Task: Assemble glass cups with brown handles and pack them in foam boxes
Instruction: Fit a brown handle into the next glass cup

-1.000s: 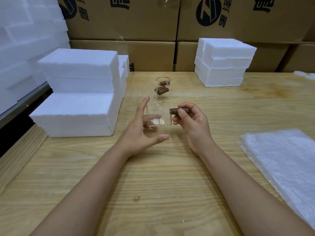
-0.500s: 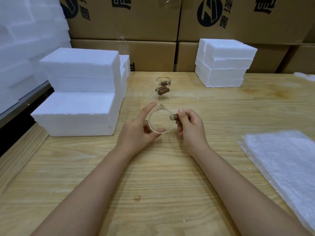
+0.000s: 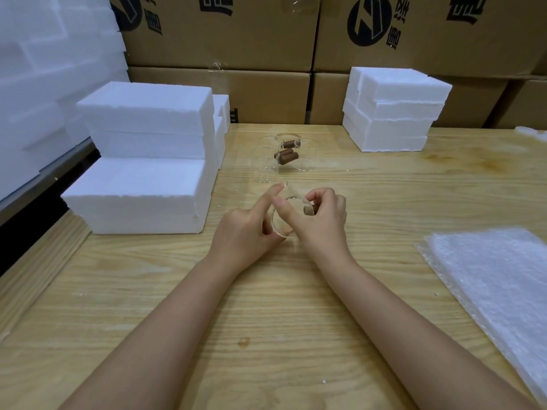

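- the glass cup [image 3: 293, 203] is so clear that its far side is hard to make out, and the fingers [image 3: 321, 193] cover most of the brown handle [image 3: 308, 209]
- right hand [image 3: 324, 221] pinches that handle, thumb across the cup mouth
- left hand [image 3: 247, 230] curls round the cup, index finger straight
- cup is mid table [image 3: 266, 306], more cups [image 3: 284, 156] behind it, foam boxes [image 3: 142, 184] to the left

Bare left forearm [image 3: 165, 315], bare right forearm [image 3: 399, 315].
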The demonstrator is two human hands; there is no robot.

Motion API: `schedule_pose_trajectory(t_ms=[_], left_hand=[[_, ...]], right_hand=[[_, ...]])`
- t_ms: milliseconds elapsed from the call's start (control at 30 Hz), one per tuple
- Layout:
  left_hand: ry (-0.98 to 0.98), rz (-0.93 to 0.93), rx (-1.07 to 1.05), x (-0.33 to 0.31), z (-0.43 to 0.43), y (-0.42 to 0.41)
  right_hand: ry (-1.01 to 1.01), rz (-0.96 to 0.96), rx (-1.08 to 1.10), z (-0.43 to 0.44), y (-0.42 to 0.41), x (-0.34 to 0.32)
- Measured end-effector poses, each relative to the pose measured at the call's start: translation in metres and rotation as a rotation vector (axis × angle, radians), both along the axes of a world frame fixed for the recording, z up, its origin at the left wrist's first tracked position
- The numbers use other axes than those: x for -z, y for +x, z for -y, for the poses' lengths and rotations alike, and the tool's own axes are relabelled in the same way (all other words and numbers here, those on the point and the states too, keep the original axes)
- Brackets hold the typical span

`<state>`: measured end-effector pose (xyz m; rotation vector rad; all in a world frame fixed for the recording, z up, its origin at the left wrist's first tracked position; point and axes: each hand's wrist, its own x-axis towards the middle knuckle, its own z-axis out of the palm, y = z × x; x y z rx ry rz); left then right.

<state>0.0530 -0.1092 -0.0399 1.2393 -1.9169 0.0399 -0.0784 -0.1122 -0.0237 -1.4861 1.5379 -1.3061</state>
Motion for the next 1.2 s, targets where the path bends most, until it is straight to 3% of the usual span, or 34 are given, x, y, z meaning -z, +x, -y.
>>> schedule_pose_trajectory(t_ms=[233,400,567,800,1067,1200], left_hand=[[0.148,-0.103,-0.087,-0.002,0.001,0.000],[0.319,-0.317,-0.030,-0.002,0.005,0.006],[0.313,-0.445,0.046,-0.003,0.004,0.006],[0.247,-0.369,0.025,0.000,0.005,0.005],[0.010,-0.117,-0.016,-0.002,-0.001,-0.005],[0.051,-0.100,-0.023,-0.004,-0.004,-0.007]], right_hand=[[-0.109,-0.310,-0.045,-0.003,-0.001,0.002],[-0.231,-0.326,-0.155,-0.001,-0.012,0.001],[-0.296,-0.235,-0.233,0.006,-0.024,0.002],[-0.293,-0.013,-0.257,0.010,-0.024,0.003],[-0.267,-0.071,0.005,0.006,-0.010,0.005],[-0.311,-0.198,0.065,0.002,-0.006,0.009]])
